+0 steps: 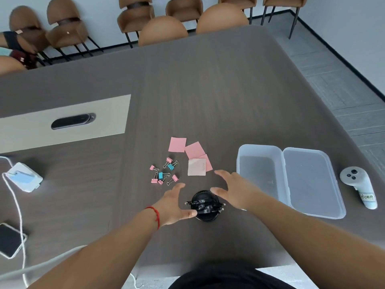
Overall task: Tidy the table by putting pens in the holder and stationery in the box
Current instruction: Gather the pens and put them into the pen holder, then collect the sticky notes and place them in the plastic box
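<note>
A black round pen holder (205, 215) stands near the table's front edge with several black pens (205, 206) in it. My left hand (177, 205) is open just left of the holder, thumb close to its rim. My right hand (233, 189) is open just right of it, fingers spread above the table. Beyond the hands lie several pink and blue binder clips (164, 172), loose pink sticky notes (184, 147) and a pale sticky-note pad (196, 167). A clear plastic box (258, 165) stands open on the right, its hinged lid (312, 182) lying flat beside it.
A grey handheld controller (358, 186) lies right of the box lid. On the left are a white charger block (24, 177) with a cable, and a dark phone (9, 239). A cable-port panel (73, 121) is set into the table (208, 90). Brown chairs stand beyond the far edge.
</note>
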Available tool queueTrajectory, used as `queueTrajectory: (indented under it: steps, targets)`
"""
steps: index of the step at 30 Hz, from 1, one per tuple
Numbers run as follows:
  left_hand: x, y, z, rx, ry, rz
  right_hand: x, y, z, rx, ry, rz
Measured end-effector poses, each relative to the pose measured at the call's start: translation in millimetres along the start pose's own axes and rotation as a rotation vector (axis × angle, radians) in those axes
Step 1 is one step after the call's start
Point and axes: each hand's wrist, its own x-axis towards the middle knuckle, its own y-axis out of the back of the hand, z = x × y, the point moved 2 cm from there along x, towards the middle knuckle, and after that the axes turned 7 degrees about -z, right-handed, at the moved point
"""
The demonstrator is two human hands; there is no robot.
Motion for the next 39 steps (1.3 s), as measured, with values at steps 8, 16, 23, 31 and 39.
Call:
queueTrajectory:
  steps: [8,16,23,31,39]
  targets:
    - [20,64,-25,-0.755,0.201,0.224,67,26,-1,0.482,-0.196,0.035]
    - [69,111,-26,-1.203,0.253,0.251,141,0,-5,0.308,-0.372,-0.077]
    - [111,121,-20,-1.168,0.27,0.217,185,-22,-21,-0.081,-0.455,0.056]
    - [175,130,-13,-0.772,0.275,0.354,214,-32,-16,0.065,-0.607,0.045]
    - [232,120,7,-0.214,0.376,0.373,186,-5,-15,0.167,-0.322,-0.122]
